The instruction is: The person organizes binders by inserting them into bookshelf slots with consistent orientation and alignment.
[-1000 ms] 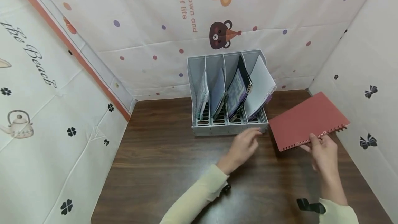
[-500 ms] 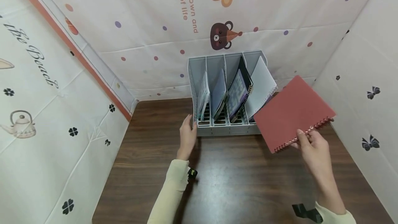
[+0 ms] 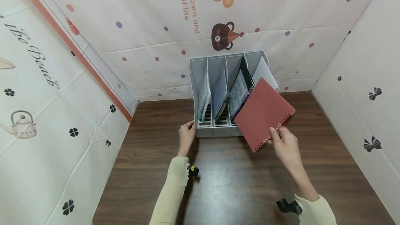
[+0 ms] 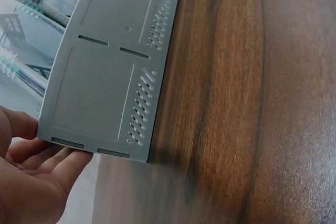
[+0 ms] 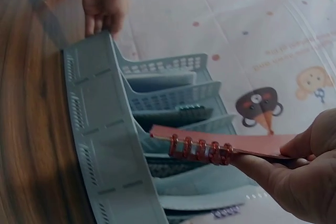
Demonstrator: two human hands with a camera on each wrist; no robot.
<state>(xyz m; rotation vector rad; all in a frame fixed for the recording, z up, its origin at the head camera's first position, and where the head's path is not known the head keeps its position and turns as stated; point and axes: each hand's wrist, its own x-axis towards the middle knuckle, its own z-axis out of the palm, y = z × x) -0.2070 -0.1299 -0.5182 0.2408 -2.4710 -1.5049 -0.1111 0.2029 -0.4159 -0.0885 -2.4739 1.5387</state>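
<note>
My right hand (image 3: 286,147) pinches a red spiral notebook (image 3: 264,114) by its coil edge, thumb on top and fingers beneath. Tilted, the notebook overlaps the right half of a grey desk file organizer (image 3: 215,133) in the head view. In the right wrist view its red coils (image 5: 199,150) stand close over the dividers. At the organizer's front left corner, my left hand (image 3: 186,137) grips the side wall; the left wrist view has the thumb at the edge and fingers (image 4: 68,163) along the outside. Leaning in the slots are a pale notebook (image 3: 204,94), a blue-grey one (image 3: 218,94), a black-edged one (image 3: 239,86) and a white one (image 3: 264,70).
The organizer stands on a dark wooden table (image 3: 150,148), near the back wall covering (image 3: 150,68) printed with bears and dots. White printed side sheets (image 3: 353,107) border the table left and right. Black camera straps (image 3: 289,206) sit at both wrists.
My left hand has moved from in front of the organizer's right side to its left front corner. My right hand has carried the red notebook leftward, over the organizer's right part.
</note>
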